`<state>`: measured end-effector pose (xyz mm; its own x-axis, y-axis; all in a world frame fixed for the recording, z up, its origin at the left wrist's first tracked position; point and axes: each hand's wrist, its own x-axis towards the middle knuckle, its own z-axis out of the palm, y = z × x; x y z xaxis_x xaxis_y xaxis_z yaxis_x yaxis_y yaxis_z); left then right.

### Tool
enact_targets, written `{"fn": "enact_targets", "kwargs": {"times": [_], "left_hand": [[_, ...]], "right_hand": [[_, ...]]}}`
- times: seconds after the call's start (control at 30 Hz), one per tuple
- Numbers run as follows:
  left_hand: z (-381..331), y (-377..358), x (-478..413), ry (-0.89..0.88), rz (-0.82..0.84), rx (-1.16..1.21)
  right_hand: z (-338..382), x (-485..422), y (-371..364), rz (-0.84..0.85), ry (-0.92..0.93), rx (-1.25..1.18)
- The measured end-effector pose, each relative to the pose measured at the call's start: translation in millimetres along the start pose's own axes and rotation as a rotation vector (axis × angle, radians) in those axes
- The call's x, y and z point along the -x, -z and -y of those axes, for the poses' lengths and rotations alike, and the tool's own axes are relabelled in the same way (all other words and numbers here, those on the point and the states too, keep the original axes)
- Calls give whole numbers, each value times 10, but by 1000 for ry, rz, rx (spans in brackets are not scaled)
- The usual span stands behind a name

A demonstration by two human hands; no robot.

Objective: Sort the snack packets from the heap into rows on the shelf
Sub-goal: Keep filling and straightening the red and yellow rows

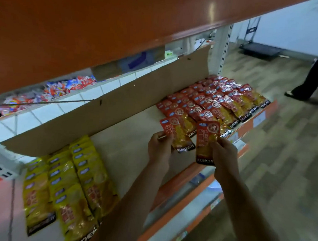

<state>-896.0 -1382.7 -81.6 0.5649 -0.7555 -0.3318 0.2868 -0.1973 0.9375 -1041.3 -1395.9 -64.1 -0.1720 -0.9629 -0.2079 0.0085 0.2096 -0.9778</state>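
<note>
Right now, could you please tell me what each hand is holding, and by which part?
The left hand pinches a red packet by its left edge; the right hand grips a second red packet by its right edge, below the middle.

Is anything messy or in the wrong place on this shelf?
Yes: behind the cardboard strip, at the far left, red, white and blue packets lie in a jumbled heap, unlike the neat yellow rows and red rows in front. The left hand holds one red packet and the right hand another, not yet in a row.
</note>
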Motion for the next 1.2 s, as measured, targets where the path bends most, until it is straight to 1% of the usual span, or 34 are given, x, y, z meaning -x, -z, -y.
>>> {"fn": "enact_targets", "kwargs": {"times": [0.13, 0.33, 0.43, 0.5, 0.7, 0.9, 1.0, 1.1, 1.2], "left_hand": [[17, -214, -183, -16, -40, -96], [26, -403, -379, -78, -147, -318], [23, -491, -393, -117, -178, -389], [34, -557, -378, -109, -202, -399], [54, -705, -281, -143, -303, -480], [136, -777, -209, -215, -402, -590], [151, -823, -182, -229, -444, -637], [153, -845, -162, -230, -480, -635], [162, -855, -161, -230, -490, -665]], "right_hand": [[22, -285, 23, -32, 6, 43], [120, -611, -30, 30, 102, 101], [199, -791, 7, 94, 213, 154], [269, -942, 31, 144, 261, 193], [337, -1298, 37, 279, 269, 218], [247, -1445, 65, 436, 380, 295], [231, -1494, 94, 472, 396, 314], [221, -1521, 131, 531, 421, 355], [225, -1518, 165, 574, 437, 389]]}}
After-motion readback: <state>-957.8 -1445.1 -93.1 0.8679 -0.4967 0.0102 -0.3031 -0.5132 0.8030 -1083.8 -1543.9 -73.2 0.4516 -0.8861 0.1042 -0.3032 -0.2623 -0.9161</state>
